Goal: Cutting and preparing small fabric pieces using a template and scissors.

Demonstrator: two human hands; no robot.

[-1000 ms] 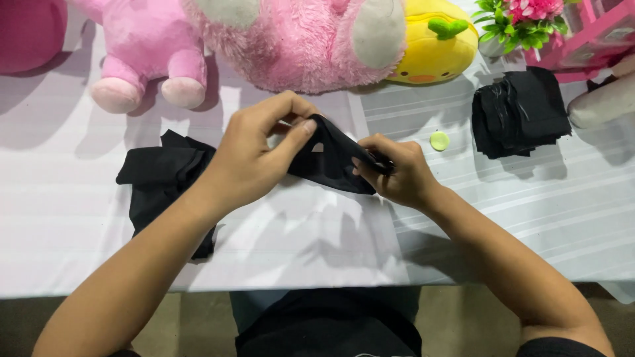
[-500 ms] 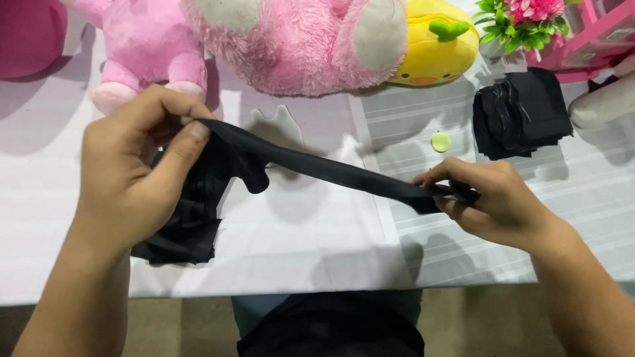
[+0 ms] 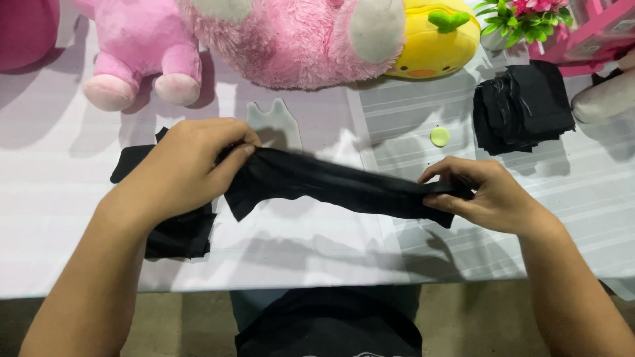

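White table [image 3: 317, 264] with a striped cloth fills the view, and along its far edge sits a big fluffy pink plush [image 3: 291, 39], a smaller pink plush [image 3: 142, 53] and a yellow one [image 3: 433, 39]. Both forearms reach in from the near edge, bent at the elbows. Left hand [image 3: 185, 168] is curled, thumb and fingers pinching one end of a thin, soft black sock [image 3: 337, 185]; right hand [image 3: 479, 192] pinches the other end, so the sock hangs stretched between them just above the table. More black fabric [image 3: 178, 231] lies under the left hand. A folded black stack [image 3: 522, 106] rests far right, a small green disc [image 3: 440, 136] beside it.
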